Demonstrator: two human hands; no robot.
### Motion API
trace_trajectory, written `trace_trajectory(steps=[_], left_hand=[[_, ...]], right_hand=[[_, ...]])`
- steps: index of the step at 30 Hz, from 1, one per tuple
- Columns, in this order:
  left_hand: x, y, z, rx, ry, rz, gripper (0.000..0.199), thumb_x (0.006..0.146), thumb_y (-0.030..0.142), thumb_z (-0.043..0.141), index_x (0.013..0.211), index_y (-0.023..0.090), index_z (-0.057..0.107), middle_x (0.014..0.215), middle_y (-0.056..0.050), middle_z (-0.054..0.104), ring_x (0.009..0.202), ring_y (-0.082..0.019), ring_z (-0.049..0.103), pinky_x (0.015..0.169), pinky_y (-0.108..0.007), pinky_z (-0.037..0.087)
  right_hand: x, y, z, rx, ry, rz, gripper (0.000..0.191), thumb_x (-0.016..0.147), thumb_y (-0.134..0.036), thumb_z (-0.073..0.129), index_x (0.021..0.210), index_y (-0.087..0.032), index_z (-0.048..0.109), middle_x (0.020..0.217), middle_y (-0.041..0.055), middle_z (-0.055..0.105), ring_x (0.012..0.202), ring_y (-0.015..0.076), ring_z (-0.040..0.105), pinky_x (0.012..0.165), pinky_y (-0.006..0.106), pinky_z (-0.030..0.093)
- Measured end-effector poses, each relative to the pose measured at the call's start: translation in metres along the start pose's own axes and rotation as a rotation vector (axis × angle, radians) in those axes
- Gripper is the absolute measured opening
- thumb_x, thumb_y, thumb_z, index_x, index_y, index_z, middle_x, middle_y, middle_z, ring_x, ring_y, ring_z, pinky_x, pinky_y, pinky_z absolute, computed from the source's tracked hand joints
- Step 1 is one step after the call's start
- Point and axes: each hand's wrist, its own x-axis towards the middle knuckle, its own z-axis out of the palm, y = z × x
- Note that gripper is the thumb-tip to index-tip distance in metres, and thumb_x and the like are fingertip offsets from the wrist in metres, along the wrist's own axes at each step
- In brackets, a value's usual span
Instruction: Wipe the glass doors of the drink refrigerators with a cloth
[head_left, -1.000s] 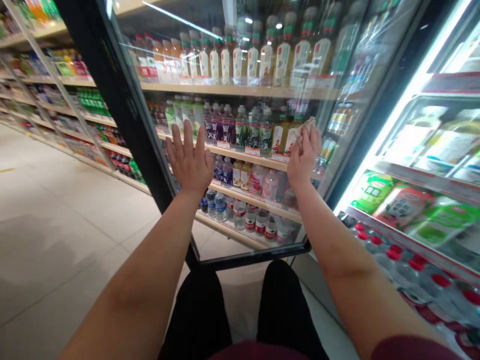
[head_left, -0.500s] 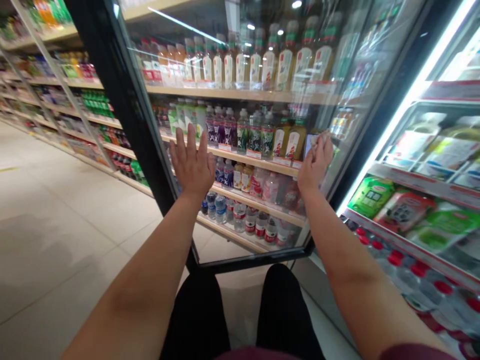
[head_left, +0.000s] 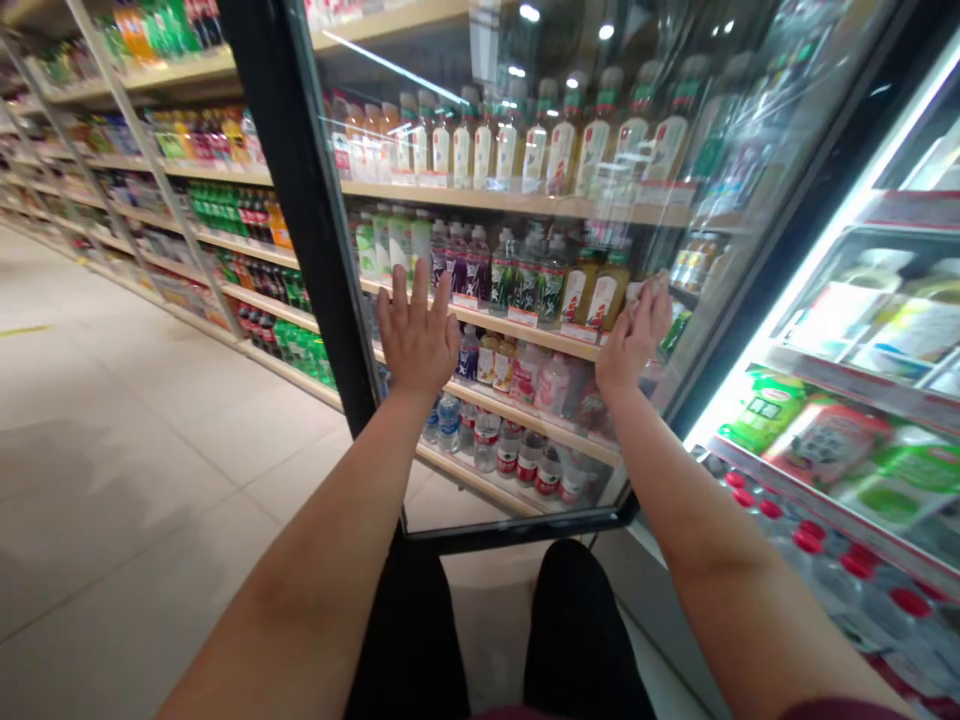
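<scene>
A glass door [head_left: 517,500] with a black frame stands swung open in front of me. My left hand [head_left: 418,335] lies flat against its glass near the left side, fingers spread, holding nothing. On the right half of the pane, my right hand [head_left: 636,335] is closed around a crumpled pale cloth [head_left: 646,287] and presses it to the glass. Only a bit of the cloth shows above the fingers. Through the pane, several rows of drink bottles [head_left: 525,270] are visible on shelves behind it.
On the right is the lit cooler, its shelf edge [head_left: 847,500] close to my right forearm, with green packs [head_left: 765,408] and red-capped bottles [head_left: 810,545]. Long drink shelves [head_left: 180,170] run along the left. Pale floor tiles [head_left: 135,450] lie below them.
The view has shifted, so the door and shelves sit farther right. My right hand with the cloth has moved slightly left relative to the door; my left hand stays spread on the glass.
</scene>
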Motion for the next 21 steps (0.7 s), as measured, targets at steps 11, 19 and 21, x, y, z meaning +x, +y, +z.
trace_trajectory(steps=[11, 19, 21], left_hand=[[-0.003, -0.001, -0.001, 0.025, 0.013, 0.032, 0.055, 0.102, 0.028, 0.043, 0.156, 0.024, 0.039, 0.166, -0.005, 0.027, 0.157, -0.026, 0.006, 0.129, -0.054, 0.004], [-0.006, -0.004, 0.002, 0.055, 0.063, 0.082, 0.057, 0.100, 0.025, 0.048, 0.157, 0.026, 0.038, 0.165, -0.005, 0.028, 0.157, -0.025, 0.008, 0.129, -0.055, 0.010], [-0.005, -0.004, 0.001, 0.032, 0.054, 0.073, 0.058, 0.099, 0.025, 0.049, 0.156, 0.026, 0.038, 0.165, -0.005, 0.028, 0.157, -0.025, 0.009, 0.129, -0.055, 0.009]], right_hand=[[0.042, -0.051, 0.026, -0.004, -0.034, -0.113, 0.056, 0.103, -0.038, 0.024, 0.146, -0.016, 0.052, 0.154, 0.0130, 0.044, 0.150, 0.0252, 0.031, 0.125, 0.055, 0.025], [0.021, -0.098, 0.036, -0.023, -0.116, -0.256, 0.054, 0.104, -0.033, 0.021, 0.148, -0.021, 0.050, 0.153, 0.0089, 0.047, 0.151, 0.0234, 0.031, 0.124, 0.055, 0.027], [0.035, -0.101, 0.044, -0.028, -0.104, -0.269, 0.054, 0.105, -0.034, 0.021, 0.147, -0.021, 0.051, 0.153, 0.0095, 0.047, 0.151, 0.0240, 0.033, 0.124, 0.056, 0.027]])
